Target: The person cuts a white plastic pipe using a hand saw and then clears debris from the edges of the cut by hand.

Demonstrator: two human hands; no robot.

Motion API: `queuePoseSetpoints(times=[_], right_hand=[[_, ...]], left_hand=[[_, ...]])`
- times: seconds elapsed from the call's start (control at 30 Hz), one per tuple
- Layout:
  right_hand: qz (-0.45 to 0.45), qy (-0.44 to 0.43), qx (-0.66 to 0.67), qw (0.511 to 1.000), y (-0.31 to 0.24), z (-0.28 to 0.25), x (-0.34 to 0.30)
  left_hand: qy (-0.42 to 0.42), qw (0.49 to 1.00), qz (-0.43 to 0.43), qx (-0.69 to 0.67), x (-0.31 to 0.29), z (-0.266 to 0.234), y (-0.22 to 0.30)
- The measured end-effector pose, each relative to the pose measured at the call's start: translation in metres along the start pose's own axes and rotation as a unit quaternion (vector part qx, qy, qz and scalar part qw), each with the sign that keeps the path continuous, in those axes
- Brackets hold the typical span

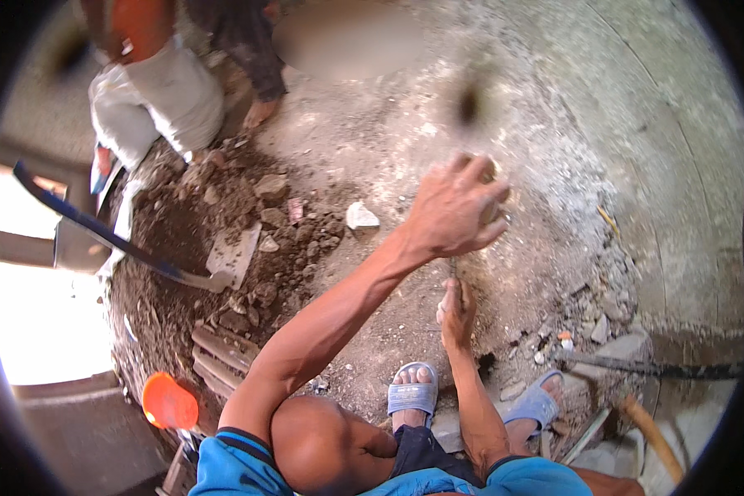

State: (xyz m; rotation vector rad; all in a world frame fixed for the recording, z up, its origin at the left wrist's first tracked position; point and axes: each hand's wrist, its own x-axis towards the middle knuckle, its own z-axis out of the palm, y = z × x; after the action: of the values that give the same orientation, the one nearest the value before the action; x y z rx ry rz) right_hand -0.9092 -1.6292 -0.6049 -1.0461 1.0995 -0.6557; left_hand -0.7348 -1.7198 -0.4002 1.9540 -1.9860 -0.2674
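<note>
My left hand (pixel 461 208) is raised over the middle of the dusty ground, its fingers curled downward. Whatever it grips, if anything, is mostly hidden beneath the palm and fingers. Below it, nearer my feet, my right hand (pixel 457 312) is closed with the thumb side up. A thin dark rod (pixel 453 268) rises from that fist toward the left hand. Its lower end is hidden. The ground (pixel 388 314) under both hands is rough, with pale dust and small chips.
Soil and broken stone (pixel 260 273) lie heaped at left, with a blue curved bar (pixel 116 238) across them. A white stone chunk (pixel 361 217) sits nearby. An orange bucket (pixel 170 401) stands lower left. Two other people are at upper left, near white sacks (pixel 165 99). A dark hose-like strip (pixel 661 366) and wooden handle (pixel 653 438) lie right.
</note>
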Motion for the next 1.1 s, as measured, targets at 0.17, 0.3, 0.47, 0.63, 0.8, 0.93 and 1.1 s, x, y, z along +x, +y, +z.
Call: queuePoseSetpoints(times=[0.17, 0.3, 0.47, 0.63, 0.8, 0.93, 1.1], right_hand=[[-0.069, -0.037, -0.042, 0.996, -0.031, 0.004, 0.046], [-0.066, -0.025, -0.026, 0.997, -0.031, 0.003, 0.014], [0.005, -0.057, -0.007, 0.998, -0.028, -0.006, 0.032], [-0.308, 0.021, -0.209, 0.928, 0.024, -0.013, 0.049], [0.043, -0.034, 0.089, 0.995, -0.019, 0.01, 0.028], [0.071, -0.055, 0.162, 0.983, -0.03, 0.016, 0.049], [0.125, -0.012, 0.097, 0.987, -0.033, -0.003, -0.001]], left_hand=[[0.013, 1.0, -0.021, 0.003, -0.003, 0.009, 0.003], [0.007, 1.0, -0.013, 0.013, -0.001, 0.003, 0.007], [0.037, 0.999, -0.002, 0.002, 0.0, 0.01, 0.001], [0.104, 0.993, 0.052, 0.002, 0.002, 0.024, -0.008], [0.096, 0.995, 0.004, -0.034, -0.007, 0.014, -0.006], [0.115, 0.993, 0.019, -0.031, -0.002, 0.018, -0.003], [0.127, 0.991, 0.005, -0.048, -0.006, 0.023, -0.003]])
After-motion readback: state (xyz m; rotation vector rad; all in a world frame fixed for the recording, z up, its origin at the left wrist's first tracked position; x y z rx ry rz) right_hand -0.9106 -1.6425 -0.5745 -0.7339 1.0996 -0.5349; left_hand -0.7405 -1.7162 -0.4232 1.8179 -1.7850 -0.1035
